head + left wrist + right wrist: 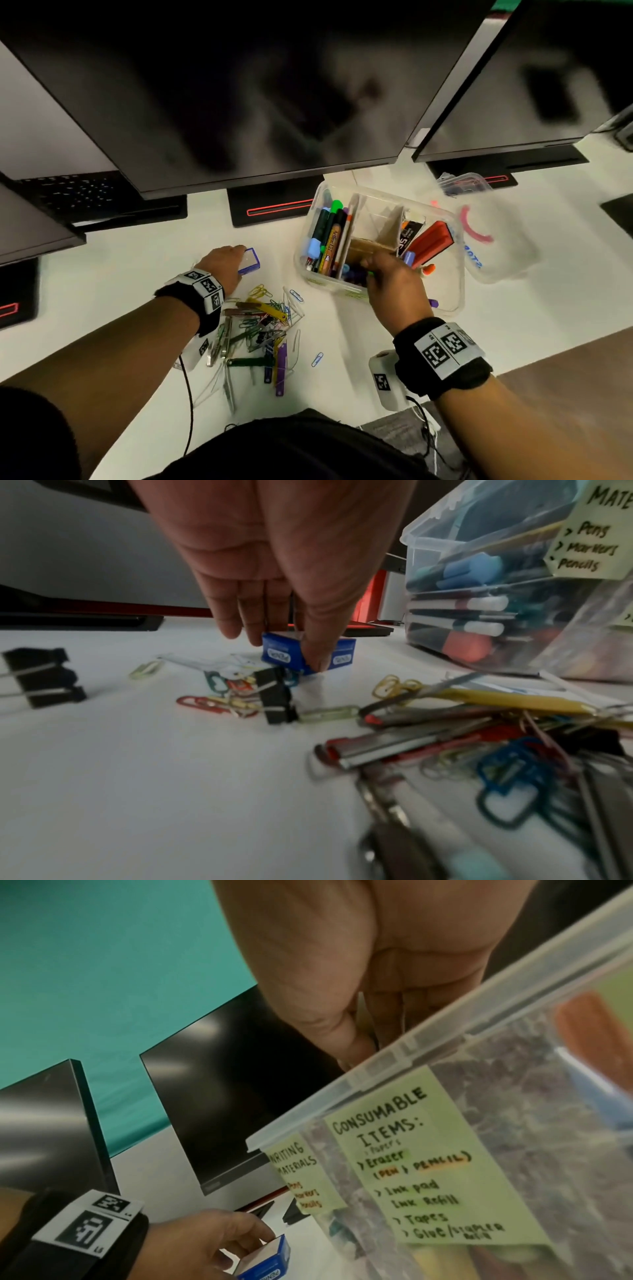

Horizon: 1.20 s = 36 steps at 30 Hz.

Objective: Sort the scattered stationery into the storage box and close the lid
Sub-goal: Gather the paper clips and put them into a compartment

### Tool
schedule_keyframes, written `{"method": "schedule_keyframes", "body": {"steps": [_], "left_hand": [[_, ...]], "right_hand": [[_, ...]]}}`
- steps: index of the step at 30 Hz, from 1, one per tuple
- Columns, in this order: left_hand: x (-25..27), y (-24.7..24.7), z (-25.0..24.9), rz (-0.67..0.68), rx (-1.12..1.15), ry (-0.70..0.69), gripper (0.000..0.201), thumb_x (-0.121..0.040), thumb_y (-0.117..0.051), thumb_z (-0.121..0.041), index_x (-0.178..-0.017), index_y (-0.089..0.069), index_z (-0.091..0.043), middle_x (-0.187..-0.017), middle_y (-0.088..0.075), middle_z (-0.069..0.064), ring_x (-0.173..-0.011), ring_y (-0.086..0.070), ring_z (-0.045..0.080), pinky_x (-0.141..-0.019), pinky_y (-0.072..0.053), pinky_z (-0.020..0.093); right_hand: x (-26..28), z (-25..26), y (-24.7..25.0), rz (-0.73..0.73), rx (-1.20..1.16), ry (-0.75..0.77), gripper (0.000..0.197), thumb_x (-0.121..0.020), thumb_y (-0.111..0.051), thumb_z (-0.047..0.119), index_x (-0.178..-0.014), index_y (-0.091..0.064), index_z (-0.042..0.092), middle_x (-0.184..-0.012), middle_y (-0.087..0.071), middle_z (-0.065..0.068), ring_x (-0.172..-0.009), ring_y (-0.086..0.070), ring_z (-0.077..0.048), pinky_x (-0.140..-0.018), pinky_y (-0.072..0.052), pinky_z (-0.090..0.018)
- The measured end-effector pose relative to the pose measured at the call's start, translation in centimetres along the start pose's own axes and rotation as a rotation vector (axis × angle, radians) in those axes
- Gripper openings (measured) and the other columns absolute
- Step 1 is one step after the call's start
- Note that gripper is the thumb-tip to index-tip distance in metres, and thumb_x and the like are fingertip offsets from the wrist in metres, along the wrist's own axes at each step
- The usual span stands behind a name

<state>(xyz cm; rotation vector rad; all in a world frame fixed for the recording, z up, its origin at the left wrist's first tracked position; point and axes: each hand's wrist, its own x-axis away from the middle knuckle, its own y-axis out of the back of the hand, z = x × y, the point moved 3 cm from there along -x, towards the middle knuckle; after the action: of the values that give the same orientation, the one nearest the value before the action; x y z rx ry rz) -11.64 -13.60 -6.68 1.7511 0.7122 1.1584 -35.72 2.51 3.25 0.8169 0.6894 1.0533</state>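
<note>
Here the left hand (224,262) pinches the small blue box (308,653) on the desk (102,274); lift it level; the right hand (394,284), fingers curled, hovers over the storage box (310,274), grip unclear.

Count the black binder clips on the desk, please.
2 are clear: one binder clip alone at the left, another binder clip among paper clips in front of the blue box. The pile at the right may hide more.
</note>
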Motion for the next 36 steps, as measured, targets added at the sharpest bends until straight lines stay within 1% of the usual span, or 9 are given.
{"method": "schedule_keyframes", "body": {"steps": [6, 12, 14, 17, 21, 24, 28, 32, 36], "left_hand": [[1.3, 0.2, -0.1, -0.03, 0.076, -0.005, 0.053, -0.087, -0.056, -0.021, -0.137, -0.039, -0.013, -0.133, -0.049, 0.013, -0.123, -0.047, 0.03, -0.101, -0.039, 0.036], [4.0, 1.6, -1.3, -0.029, 0.245, -0.038, 0.046, -0.094, -0.049, -0.026, -0.137, -0.043, -0.013, -0.132, -0.053, 0.013, -0.119, -0.051, 0.028, -0.1, -0.04, 0.033], [5.2, 2.5, -1.6, -0.006, 0.359, -0.048, 0.039, -0.097, -0.044, -0.026, -0.133, -0.048, -0.013, -0.128, -0.056, 0.011, -0.109, -0.055, 0.027, -0.091, -0.043, 0.031], [6.5, 3.8, -1.7, 0.022, 0.591, -0.042, 0.032, -0.099, -0.038, -0.025, -0.121, -0.058, -0.014, -0.116, -0.062, 0.012, -0.087, -0.053, 0.022, -0.078, -0.043, 0.03], [7.6, 5.4, -1.6, 0.05, 0.849, -0.023, 0.02, -0.089, -0.045, -0.037, -0.087, -0.063, -0.028, -0.106, -0.065, 0.018, -0.084, -0.055, 0.029, -0.074, -0.046, 0.038], [8.0, 6.0, -2.0, 0.072, 1.006, -0.029, 0.016, -0.091, -0.049, -0.029, -0.081, -0.061, -0.027, -0.097, -0.064, 0.016, -0.081, -0.055, 0.026, -0.07, -0.046, 0.032], [8.2, 6.7, -3.4, 0.073, 1.111, -0.122, 0.025, -0.099, -0.039, -0.017, -0.086, -0.061, -0.018, -0.082, -0.062, 0.006, -0.072, -0.055, 0.016, -0.057, -0.049, 0.017], [7.8, 7.4, -4.9, -0.077, 0.999, -0.183, 0.031, -0.1, -0.035, -0.027, -0.084, -0.061, -0.031, -0.085, -0.062, -0.004, -0.079, -0.056, 0.013, -0.073, -0.046, 0.028], [6.9, 7.7, -6.4, -0.189, 0.519, -0.313, 0.02, -0.094, -0.05, -0.027, -0.107, -0.064, -0.022, -0.11, -0.062, -0.003, -0.098, -0.056, 0.013, -0.082, -0.039, 0.02]], "right_hand": [[0.3, 1.0, -0.3, 0.051, -0.048, 0.066, 0.018, -0.08, -0.057, -0.003, -0.086, -0.068, 0.01, -0.091, -0.069, -0.007, -0.084, -0.063, -0.022, -0.076, -0.049, -0.026], [0.2, 4.1, -1.5, 0.056, -0.047, 0.233, 0.015, -0.075, -0.063, -0.004, -0.081, -0.069, 0.009, -0.082, -0.07, -0.008, -0.08, -0.064, -0.025, -0.077, -0.041, -0.019], [0.0, 5.3, -2.4, 0.113, -0.056, 0.28, 0.018, -0.075, -0.063, -0.003, -0.087, -0.07, 0.009, -0.089, -0.071, -0.009, -0.088, -0.065, -0.027, -0.083, -0.043, -0.022], [-0.2, 7.0, -3.8, 0.276, -0.025, 0.29, 0.029, -0.082, -0.062, 0.006, -0.111, -0.065, 0.01, -0.114, -0.065, -0.007, -0.111, -0.057, -0.023, -0.098, -0.042, -0.027], [-0.5, 9.0, -4.7, 0.387, -0.005, 0.272, 0.044, -0.087, -0.062, 0.019, -0.13, -0.052, 0.013, -0.13, -0.056, -0.005, -0.119, -0.052, -0.02, -0.102, -0.039, -0.026], [-0.3, 10.0, -4.9, 0.388, -0.062, 0.229, 0.045, -0.088, -0.062, 0.027, -0.129, -0.051, 0.014, -0.122, -0.061, -0.007, -0.107, -0.06, -0.021, -0.092, -0.046, -0.03], [-0.2, 10.0, -3.7, 0.315, -0.239, 0.129, 0.024, -0.086, -0.065, 0.023, -0.107, -0.058, 0.013, -0.091, -0.064, -0.004, -0.075, -0.06, -0.018, -0.07, -0.05, -0.029], [-1.0, 8.4, -0.5, 0.191, -0.356, 0.049, 0.018, -0.083, -0.068, 0.023, -0.099, -0.061, 0.018, -0.09, -0.068, -0.002, -0.075, -0.063, -0.02, -0.071, -0.056, -0.036], [-2.7, 5.2, 3.8, 0.033, -0.362, -0.034, 0.014, -0.08, -0.07, 0.021, -0.093, -0.064, 0.022, -0.084, -0.07, -0.004, -0.071, -0.066, -0.028, -0.068, -0.058, -0.044]]}}
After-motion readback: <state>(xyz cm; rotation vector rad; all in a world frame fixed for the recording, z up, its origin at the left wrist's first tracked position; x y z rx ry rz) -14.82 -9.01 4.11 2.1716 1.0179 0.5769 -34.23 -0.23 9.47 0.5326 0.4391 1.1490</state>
